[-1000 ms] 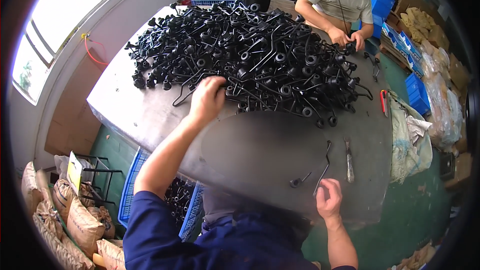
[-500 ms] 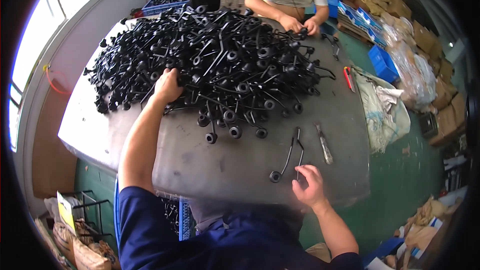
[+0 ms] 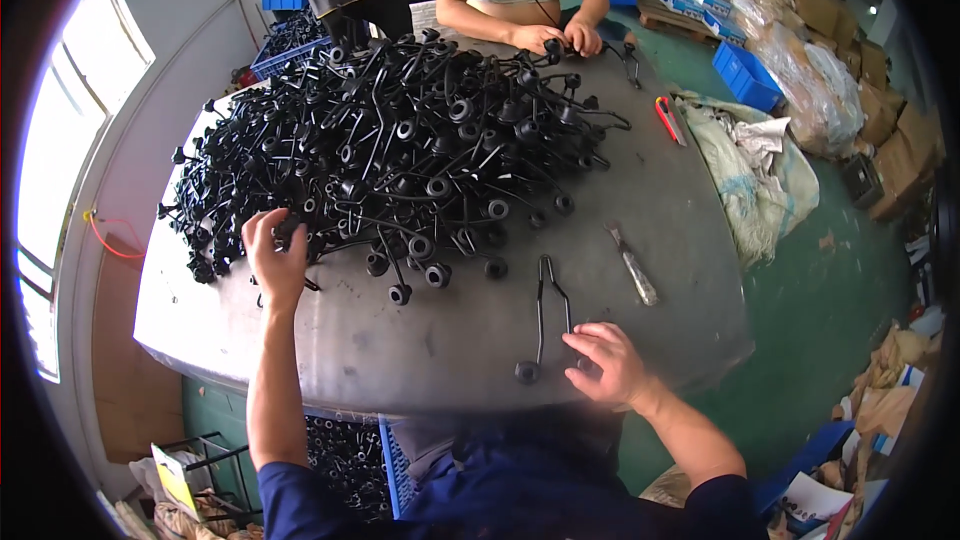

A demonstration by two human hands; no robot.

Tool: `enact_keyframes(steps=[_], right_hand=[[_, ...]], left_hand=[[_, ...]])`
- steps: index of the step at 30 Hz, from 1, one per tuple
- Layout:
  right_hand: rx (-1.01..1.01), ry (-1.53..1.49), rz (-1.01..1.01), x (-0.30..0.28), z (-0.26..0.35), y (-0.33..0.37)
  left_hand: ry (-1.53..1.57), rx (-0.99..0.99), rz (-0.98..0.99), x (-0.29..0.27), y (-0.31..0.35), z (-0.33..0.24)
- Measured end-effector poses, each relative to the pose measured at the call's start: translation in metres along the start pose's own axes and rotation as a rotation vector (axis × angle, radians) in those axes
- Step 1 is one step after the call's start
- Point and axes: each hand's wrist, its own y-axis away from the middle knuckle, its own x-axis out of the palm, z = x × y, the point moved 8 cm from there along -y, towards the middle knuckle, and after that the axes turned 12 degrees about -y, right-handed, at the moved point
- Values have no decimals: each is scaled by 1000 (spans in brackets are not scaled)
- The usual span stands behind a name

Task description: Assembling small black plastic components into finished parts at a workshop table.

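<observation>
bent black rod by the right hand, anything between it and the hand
Nothing visible. The right hand lies flat on the bare metal table, its fingers right at the near end of the bent black rod; the flat metal tool lies off to the side.

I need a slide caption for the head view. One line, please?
Left hand reaches into a heap of black wire parts; right hand rests beside one separated part.

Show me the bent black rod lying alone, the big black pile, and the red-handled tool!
bent black rod [image 3: 541,315], head view, on its left leg.
black pile [image 3: 400,155], head view, pile's middle.
red-handled tool [image 3: 668,120], head view, on its handle.
</observation>
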Motion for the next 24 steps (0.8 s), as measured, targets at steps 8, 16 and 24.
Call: enact_keyframes(steps=[8,16,24], right_hand=[[64,-78,-109,-10,-14,6],[471,-789,-479,-11,-34,6],[740,-1068,-652,-5,-69,17]], left_hand=[[1406,-476,418,11,35,-125],[1712,-1029,934,125,167,-279],[1516,-969,887,151,183,-323]])
